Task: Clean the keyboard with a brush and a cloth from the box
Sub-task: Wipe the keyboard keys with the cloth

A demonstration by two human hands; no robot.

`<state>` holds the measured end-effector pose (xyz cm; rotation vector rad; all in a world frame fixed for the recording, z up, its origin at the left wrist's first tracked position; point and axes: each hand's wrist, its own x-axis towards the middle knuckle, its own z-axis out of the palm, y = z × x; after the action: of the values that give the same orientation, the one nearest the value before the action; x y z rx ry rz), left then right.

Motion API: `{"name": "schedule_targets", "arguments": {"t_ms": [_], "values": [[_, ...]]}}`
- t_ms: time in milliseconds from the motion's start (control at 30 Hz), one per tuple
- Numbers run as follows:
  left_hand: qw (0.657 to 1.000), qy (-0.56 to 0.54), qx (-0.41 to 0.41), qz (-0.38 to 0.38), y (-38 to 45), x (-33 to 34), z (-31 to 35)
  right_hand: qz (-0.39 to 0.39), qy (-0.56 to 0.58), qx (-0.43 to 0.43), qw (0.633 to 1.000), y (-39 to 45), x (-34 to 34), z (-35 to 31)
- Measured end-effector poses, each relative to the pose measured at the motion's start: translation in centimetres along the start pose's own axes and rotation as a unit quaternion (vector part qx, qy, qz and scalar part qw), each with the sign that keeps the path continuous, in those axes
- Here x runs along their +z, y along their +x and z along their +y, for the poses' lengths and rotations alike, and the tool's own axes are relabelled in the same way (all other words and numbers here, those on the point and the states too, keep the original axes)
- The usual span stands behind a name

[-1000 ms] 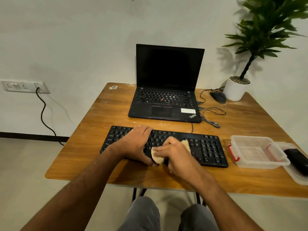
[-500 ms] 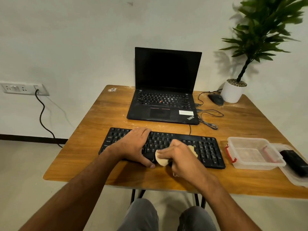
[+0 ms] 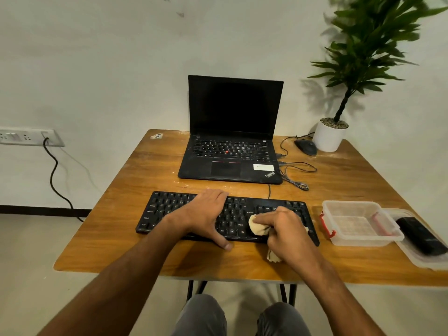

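Observation:
A black keyboard (image 3: 167, 209) lies across the front of the wooden table (image 3: 135, 175). My left hand (image 3: 206, 214) rests flat on its middle keys, thumb over the front edge. My right hand (image 3: 286, 231) grips a cream cloth (image 3: 255, 225) and presses it on the keys right of centre; a corner of the cloth hangs below the hand. To the right stands an open clear plastic box (image 3: 358, 224) with red clasps. Beside it, a black object (image 3: 421, 235) lies on the box lid (image 3: 426, 261); whether that is the brush I cannot tell.
An open black laptop (image 3: 232, 132) stands behind the keyboard. A black mouse (image 3: 306, 146) with tangled cables (image 3: 295, 175) and a white plant pot (image 3: 329, 137) sit at the back right. A wall socket (image 3: 29, 137) with a black cord is on the left.
My right hand has slid the cloth to the right along the keyboard. My left hand has stayed on the middle keys.

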<state>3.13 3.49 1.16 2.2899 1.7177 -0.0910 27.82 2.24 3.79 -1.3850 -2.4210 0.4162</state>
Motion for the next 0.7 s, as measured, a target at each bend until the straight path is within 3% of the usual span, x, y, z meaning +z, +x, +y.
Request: {"name": "schedule_targets", "arguments": {"t_ms": [233,333,400,567,633,700], "values": [[1.0,-0.026,-0.011,0.01,1.9,0.7,0.7,-0.091,-0.037,-0.009,0.995,-0.9,0.3,-1.5],[0.999,-0.03,-0.01,0.015,1.9,0.8,0.7,-0.012,0.026,0.002,1.0,0.2,-0.2,-1.6],[0.999,-0.029,-0.008,0.018,1.9,0.7,0.8,0.033,0.006,0.002,0.999,1.0,0.5,-2.0],[0.999,-0.033,-0.013,0.023,1.8,0.9,0.9,-0.044,-0.072,0.008,0.996,0.6,2.1,-3.2],[0.999,-0.038,-0.018,0.02,1.9,0.9,0.9,-0.081,-0.056,0.002,0.995,0.5,0.9,-3.1],[0.999,-0.041,-0.018,0.018,2.0,0.9,0.9,-0.07,-0.026,0.004,0.997,1.0,0.0,-2.8]]}}
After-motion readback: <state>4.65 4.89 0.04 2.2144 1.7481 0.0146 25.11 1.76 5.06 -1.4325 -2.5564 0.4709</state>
